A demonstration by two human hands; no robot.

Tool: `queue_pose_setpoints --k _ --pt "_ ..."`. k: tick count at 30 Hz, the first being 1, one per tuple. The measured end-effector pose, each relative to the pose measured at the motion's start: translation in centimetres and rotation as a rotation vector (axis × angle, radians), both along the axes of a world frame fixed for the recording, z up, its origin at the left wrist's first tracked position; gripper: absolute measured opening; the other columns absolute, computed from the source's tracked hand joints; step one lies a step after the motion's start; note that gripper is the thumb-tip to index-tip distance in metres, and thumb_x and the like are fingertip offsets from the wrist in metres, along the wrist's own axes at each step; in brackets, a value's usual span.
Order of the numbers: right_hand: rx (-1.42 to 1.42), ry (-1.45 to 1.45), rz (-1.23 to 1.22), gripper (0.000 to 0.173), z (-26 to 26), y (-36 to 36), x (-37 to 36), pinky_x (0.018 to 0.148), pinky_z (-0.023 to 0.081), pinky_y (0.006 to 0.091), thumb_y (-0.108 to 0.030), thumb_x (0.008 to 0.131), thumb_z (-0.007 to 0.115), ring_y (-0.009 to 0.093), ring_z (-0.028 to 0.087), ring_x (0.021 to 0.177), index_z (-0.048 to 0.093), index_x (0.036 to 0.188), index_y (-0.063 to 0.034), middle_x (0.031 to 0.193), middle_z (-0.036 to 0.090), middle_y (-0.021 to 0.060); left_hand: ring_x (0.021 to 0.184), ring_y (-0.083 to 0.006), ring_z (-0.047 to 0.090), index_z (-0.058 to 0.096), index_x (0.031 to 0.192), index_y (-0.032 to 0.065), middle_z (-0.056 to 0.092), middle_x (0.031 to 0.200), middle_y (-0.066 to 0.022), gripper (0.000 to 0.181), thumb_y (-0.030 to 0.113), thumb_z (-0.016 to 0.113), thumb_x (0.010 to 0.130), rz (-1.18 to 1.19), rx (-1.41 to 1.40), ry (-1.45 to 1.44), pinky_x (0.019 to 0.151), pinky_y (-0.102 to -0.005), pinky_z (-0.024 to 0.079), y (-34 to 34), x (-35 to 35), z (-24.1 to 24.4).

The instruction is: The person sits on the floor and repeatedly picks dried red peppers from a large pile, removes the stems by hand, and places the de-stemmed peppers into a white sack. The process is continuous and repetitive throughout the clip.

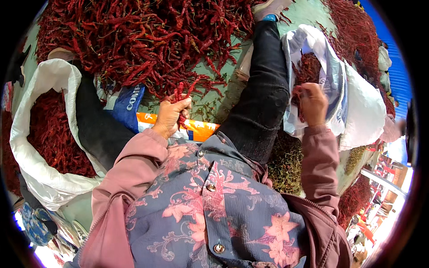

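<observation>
Dried red chillies stick out between the thumb and fingers of my left hand (174, 112), which is at the near edge of a large heap of dried red chillies (144, 43). My right hand (314, 102) is at the opening of a white woven sack (335, 110) on the right, its fingers around some dark red chillies (297, 95). More chillies (310, 67) lie inside that sack. How firmly the right fingers close is partly hidden. On the left, a white sack with a rolled rim (16, 134) holds many dried chillies (60, 134).
My outstretched legs (264, 77) flank the heap. A blue and orange printed sack (197, 130) lies in front of my lap. Greenish stems (285, 164) are piled beside my right thigh. More chilli heaps (355, 30) lie at the far right. Part of another person (37, 222) shows at lower left.
</observation>
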State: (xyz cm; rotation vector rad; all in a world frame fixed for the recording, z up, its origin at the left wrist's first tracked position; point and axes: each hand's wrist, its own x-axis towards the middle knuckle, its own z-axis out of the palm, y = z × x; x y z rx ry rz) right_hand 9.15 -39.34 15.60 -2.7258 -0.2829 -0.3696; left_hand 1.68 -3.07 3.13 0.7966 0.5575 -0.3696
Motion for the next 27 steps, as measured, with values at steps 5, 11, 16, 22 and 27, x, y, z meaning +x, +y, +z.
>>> queue_pose_setpoints --k 5,11,16,22,27 --pt "-0.047 -0.023 0.130 0.021 -0.8 0.2 1.3 0.067 0.049 0.0367 0.003 0.068 0.057 0.030 0.060 0.079 0.058 0.087 -0.0063 0.080 0.059 0.0125 0.050 -0.0093 0.051 0.057 0.082 0.0059 0.058 0.068 -0.0042 0.003 0.006 0.061 0.081 0.061 0.023 0.017 0.047 -0.0237 0.043 0.4 -0.1 -1.8" --pt "-0.125 0.478 0.189 0.023 -14.7 15.4 1.0 0.074 0.049 0.0413 -0.009 0.069 0.058 0.034 0.060 0.088 0.058 0.091 -0.0038 0.095 0.060 0.0172 0.053 -0.0106 0.053 0.059 0.083 0.0055 0.059 0.069 -0.0049 0.003 0.006 0.061 0.080 0.048 0.053 0.017 0.049 -0.0242 0.045 2.2 -0.5 -2.1" --pt "-0.210 0.540 0.061 0.033 -19.0 19.7 1.7 0.073 0.048 0.0426 -0.014 0.067 0.063 0.035 0.059 0.088 0.054 0.095 -0.0018 0.097 0.057 0.0190 0.055 -0.0126 0.054 0.059 0.079 0.0015 0.059 0.069 -0.0063 0.007 0.008 0.062 0.080 0.054 0.136 0.037 0.053 -0.0270 0.046 3.7 -1.8 -2.2" --pt "-0.260 0.506 0.105 0.037 -19.1 20.2 1.2 0.070 0.049 0.0418 -0.015 0.066 0.063 0.035 0.060 0.084 0.053 0.099 -0.0024 0.098 0.053 0.0188 0.054 -0.0116 0.054 0.059 0.079 0.0028 0.060 0.069 -0.0052 0.005 0.007 0.062 0.080 0.057 0.128 0.036 0.053 -0.0253 0.045 3.6 -1.5 -2.9" --pt "-0.282 0.546 0.136 0.033 -19.6 20.2 0.7 0.069 0.049 0.0415 -0.013 0.070 0.059 0.035 0.061 0.082 0.053 0.100 -0.0035 0.096 0.055 0.0184 0.054 -0.0109 0.054 0.058 0.081 0.0037 0.059 0.069 -0.0045 0.003 0.004 0.061 0.079 0.034 0.140 0.016 0.051 -0.0241 0.045 3.0 -1.6 -3.2"
